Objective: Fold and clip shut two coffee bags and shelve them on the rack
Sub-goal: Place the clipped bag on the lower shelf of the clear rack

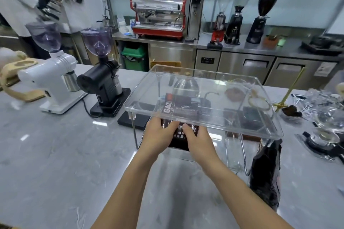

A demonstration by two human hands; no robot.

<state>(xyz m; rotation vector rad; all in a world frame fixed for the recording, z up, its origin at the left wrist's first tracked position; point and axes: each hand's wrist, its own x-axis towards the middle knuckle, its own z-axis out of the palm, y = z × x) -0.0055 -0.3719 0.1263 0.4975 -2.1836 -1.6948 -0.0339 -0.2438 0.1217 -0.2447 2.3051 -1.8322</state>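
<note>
Head view — both hands (176, 135) grip coffee bag (179, 115) marked "GAOL".

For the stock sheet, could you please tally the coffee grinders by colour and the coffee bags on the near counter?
White grinders: 1
Black grinders: 1
Coffee bags: 2, one held by both hands under the clear rack, one standing to the rack's right
Total: 4

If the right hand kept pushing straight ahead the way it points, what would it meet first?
Probably nothing new soon: the right hand already presses the coffee bag under the clear rack. Beyond it, a glass server seems next, though depth is unclear.
</note>
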